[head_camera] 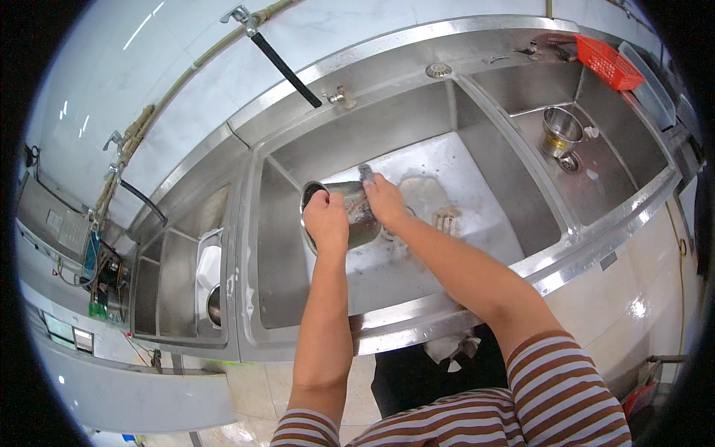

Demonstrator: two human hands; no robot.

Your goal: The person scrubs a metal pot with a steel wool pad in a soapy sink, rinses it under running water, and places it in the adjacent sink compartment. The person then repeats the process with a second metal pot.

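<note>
A stained metal pot (362, 215) lies tilted on its side over the middle sink basin, its mouth facing left. My left hand (325, 217) grips its rim, the fingers reaching over the edge. My right hand (383, 200) holds a grey scouring pad (366, 172) against the upper side near the pot's base. Beneath, a white board (475, 184) covers part of the basin floor, with brownish liquid and a ribbed, pale object (447, 221) on it; I cannot tell what that object is.
The right basin holds a steel pot (561, 133) beside a drain (570, 162). A red plastic basket (609, 62) rests at the far right corner. In the left basin are white containers (209, 265). A black hose (286, 70) hangs from a wall tap over the back rim.
</note>
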